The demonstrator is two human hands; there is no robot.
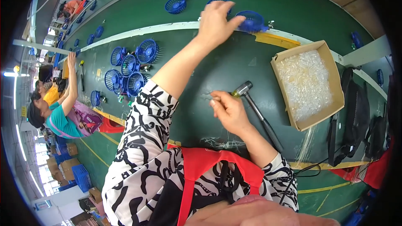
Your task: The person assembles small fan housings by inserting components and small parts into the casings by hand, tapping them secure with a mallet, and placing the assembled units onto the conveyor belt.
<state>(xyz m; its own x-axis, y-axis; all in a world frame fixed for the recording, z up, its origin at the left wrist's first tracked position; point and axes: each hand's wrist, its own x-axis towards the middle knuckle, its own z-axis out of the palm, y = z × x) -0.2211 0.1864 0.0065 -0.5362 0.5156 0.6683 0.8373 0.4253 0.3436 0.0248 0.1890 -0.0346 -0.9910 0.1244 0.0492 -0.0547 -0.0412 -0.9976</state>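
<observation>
My left hand (pixel 215 21) stretches far across the green table, fingers spread, its fingertips touching a blue plastic fan grille (pixel 250 21) at the far side. My right hand (pixel 228 109) rests close to my body with the fingers curled; whether a small clear part sits in them I cannot tell. Just right of it lies a hammer (pixel 255 109) with a grey head and black handle, not gripped. An open cardboard box (pixel 328 69) full of small clear plastic parts stands to the right.
A cluster of blue fan grilles (pixel 130 67) lies at the left, more grilles (pixel 176 4) on the far belt. A co-worker (pixel 58 113) reaches onto the table at the far left. Black bags (pixel 356 113) and a cable lie at the right.
</observation>
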